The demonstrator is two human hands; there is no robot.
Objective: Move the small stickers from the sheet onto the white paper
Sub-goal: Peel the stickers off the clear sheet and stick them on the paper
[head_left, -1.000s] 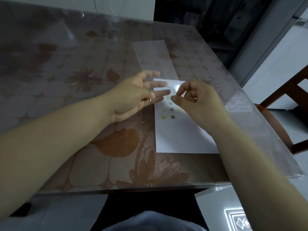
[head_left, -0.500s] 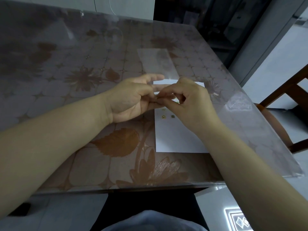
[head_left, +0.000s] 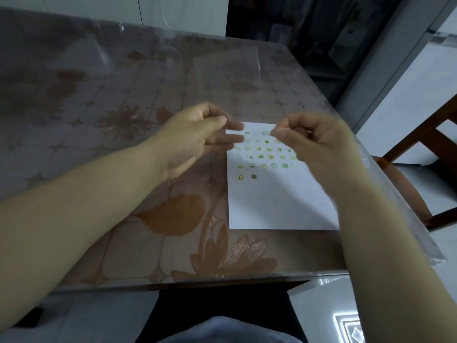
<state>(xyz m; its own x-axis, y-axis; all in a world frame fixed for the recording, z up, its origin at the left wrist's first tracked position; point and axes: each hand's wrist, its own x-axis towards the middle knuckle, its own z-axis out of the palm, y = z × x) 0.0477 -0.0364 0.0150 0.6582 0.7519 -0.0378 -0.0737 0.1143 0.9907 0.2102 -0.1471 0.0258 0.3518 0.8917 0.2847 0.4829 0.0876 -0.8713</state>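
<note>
The left hand pinched the sheet over the 12 o'clock end of the white paper, the right hand too blurred to tell; thin stickers could curl when peeled.

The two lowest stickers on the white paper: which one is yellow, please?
The left sticker is yellow; the right sticker beside it is dark green.

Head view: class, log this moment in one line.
left hand: pinching sticker sheet | right hand: pinching sticker sheet | sticker sheet: over white paper | image: blurred

Yellow-green stickers in rows, perhaps on clear sheet over white paper
</note>
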